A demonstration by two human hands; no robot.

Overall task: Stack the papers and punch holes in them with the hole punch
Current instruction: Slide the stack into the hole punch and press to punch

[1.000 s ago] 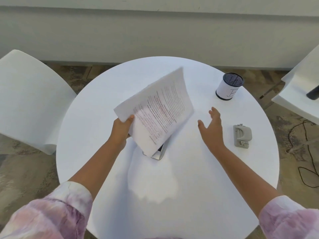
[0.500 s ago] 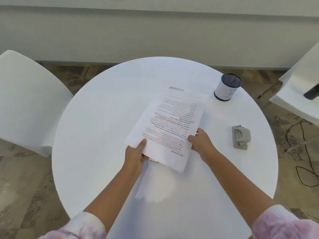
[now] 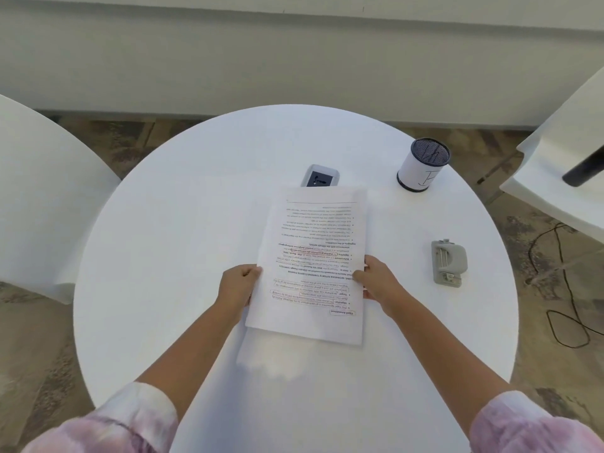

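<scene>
A stack of printed papers is held just above the middle of the round white table, text upside down to me. My left hand grips its left edge and my right hand grips its right edge, thumbs on top. The grey hole punch lies on the table to the right of the papers, apart from both hands.
A phone-like device lies past the papers' far edge. A mesh pen cup wrapped in white paper stands at the back right. White chairs stand at the left and right. Black cables trail on the floor at the right.
The papers were tilted up in my left hand alone; my right hand took the right edge, and the stack has come down flat and squared, uncovering the device behind it.
</scene>
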